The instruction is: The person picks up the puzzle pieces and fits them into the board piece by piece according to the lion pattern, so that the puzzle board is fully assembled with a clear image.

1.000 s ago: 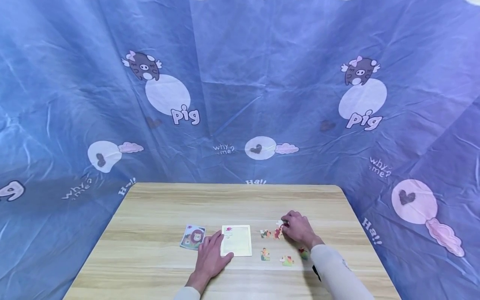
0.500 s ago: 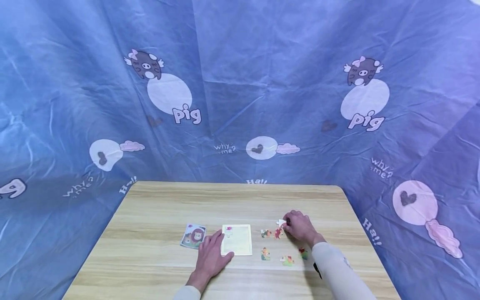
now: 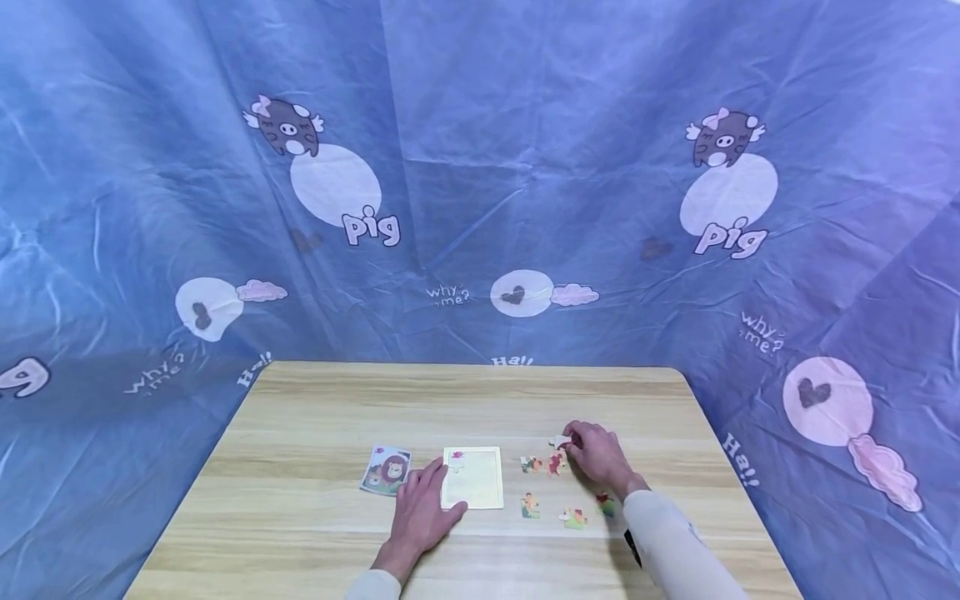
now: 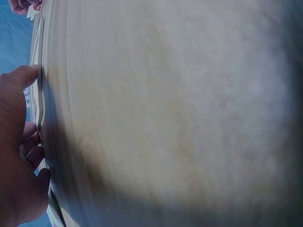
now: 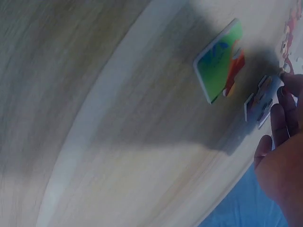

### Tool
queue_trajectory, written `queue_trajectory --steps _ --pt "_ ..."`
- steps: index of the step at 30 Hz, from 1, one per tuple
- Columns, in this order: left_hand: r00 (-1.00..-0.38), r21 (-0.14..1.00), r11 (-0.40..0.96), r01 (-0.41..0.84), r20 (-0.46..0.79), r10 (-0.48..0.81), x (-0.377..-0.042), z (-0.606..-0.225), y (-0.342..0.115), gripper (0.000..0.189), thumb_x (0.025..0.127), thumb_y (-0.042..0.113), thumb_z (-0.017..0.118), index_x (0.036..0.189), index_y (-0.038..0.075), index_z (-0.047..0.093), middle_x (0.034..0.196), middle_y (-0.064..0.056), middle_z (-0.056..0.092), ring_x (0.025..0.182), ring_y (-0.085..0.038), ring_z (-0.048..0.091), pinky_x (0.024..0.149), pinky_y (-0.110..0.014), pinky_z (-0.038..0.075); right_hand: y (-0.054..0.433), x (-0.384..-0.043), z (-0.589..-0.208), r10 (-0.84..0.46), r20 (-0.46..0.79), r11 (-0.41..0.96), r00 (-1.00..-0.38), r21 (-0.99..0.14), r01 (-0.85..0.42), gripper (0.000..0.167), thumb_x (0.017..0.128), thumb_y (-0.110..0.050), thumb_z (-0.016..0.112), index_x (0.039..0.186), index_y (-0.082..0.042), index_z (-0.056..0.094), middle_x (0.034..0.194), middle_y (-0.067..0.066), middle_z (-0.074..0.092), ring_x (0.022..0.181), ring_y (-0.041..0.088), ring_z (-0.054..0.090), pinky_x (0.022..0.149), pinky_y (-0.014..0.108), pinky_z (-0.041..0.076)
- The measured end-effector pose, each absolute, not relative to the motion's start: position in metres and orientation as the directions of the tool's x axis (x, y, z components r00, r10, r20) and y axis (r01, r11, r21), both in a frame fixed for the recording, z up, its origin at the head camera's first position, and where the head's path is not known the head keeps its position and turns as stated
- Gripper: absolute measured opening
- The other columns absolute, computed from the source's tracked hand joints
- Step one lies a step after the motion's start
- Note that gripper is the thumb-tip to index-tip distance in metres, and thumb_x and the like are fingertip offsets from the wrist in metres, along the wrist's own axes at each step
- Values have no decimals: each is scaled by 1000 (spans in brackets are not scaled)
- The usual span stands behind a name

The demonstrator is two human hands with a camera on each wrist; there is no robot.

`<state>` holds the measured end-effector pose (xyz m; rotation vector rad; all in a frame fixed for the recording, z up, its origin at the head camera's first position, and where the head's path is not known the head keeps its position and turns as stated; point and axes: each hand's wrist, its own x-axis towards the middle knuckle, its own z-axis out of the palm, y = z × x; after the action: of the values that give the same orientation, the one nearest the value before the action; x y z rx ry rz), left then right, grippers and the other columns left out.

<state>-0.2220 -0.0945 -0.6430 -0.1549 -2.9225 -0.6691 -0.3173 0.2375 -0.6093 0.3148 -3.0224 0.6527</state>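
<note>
A pale, shallow puzzle tray (image 3: 480, 492) lies mid-table, with one puzzle piece (image 3: 457, 457) bearing a pink shape in its upper left corner. My left hand (image 3: 422, 512) rests at the tray's left side, fingers spread along that edge and thumb at the front edge. My right hand (image 3: 597, 454) pinches a white and red puzzle piece (image 3: 559, 442) between thumb and fingers, beyond the loose pieces. Just in front of it lie a red piece (image 3: 557, 463) and another piece (image 3: 531, 464). In the right wrist view a further piece (image 5: 258, 101) lies in the hand's shadow.
A lion picture card (image 3: 386, 471) lies left of the tray. Nearer the front are a piece with an orange figure (image 3: 530, 506), a green and orange piece (image 3: 574, 518) and a red and green piece (image 3: 606, 504) beside the right sleeve. Blue printed cloth (image 3: 465, 208) surrounds the table.
The white and red piece has turned and shifted slightly away in my right fingers, showing more of itself. My left hand and the tray have stayed in place.
</note>
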Motion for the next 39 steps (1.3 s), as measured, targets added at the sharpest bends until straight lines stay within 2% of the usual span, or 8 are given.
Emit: queue_trajectory --steps 5,9,14,24,31,39 --pt "-985 427 895 131 161 68 -222 -642 -94 71 76 54 68 131 10 58 143 -3 51 116 -24 47 88 -43 38 236 -318 -609 -162 84 868 -983 -461 -183 12 89 -18 67 101 -20 66 88 -6 66 90 19 59 83 48 41" --pt "-985 431 893 130 161 66 -221 -642 -94 71 76 54 68 131 10 58 144 -3 51 116 -24 47 89 -44 38 232 -317 -609 -139 72 835 -988 -528 -155 14 89 -16 66 103 -19 67 86 -6 64 82 14 56 80 42 46" --pt "-986 424 897 124 157 62 -220 -643 -94 71 76 54 68 131 10 58 144 -3 51 115 -23 47 87 -43 38 224 -315 -606 -134 55 775 -989 -617 -140 16 90 -13 65 106 -16 67 86 -6 64 79 11 58 79 38 50" --pt "-987 428 896 117 151 57 -219 -642 -91 72 76 54 68 131 10 57 144 -3 50 116 -23 47 89 -44 38 211 -313 -603 -127 14 745 -992 -659 -105 18 92 -12 62 109 -16 67 85 -5 63 74 10 55 68 27 47" --pt "-981 411 902 130 185 57 -217 -641 -90 71 74 53 70 129 9 59 142 -3 53 113 -23 48 85 -41 38 202 -312 -605 -158 59 703 -986 -694 -154 15 93 -11 61 106 -13 68 81 -5 66 66 8 54 61 24 45" --pt "-983 426 895 128 175 57 -217 -641 -89 72 75 53 69 130 8 58 142 -2 52 113 -23 47 85 -41 38 189 -305 -607 -179 77 686 -981 -705 -180 14 92 -11 62 103 -14 69 78 -8 65 67 6 56 65 23 47"
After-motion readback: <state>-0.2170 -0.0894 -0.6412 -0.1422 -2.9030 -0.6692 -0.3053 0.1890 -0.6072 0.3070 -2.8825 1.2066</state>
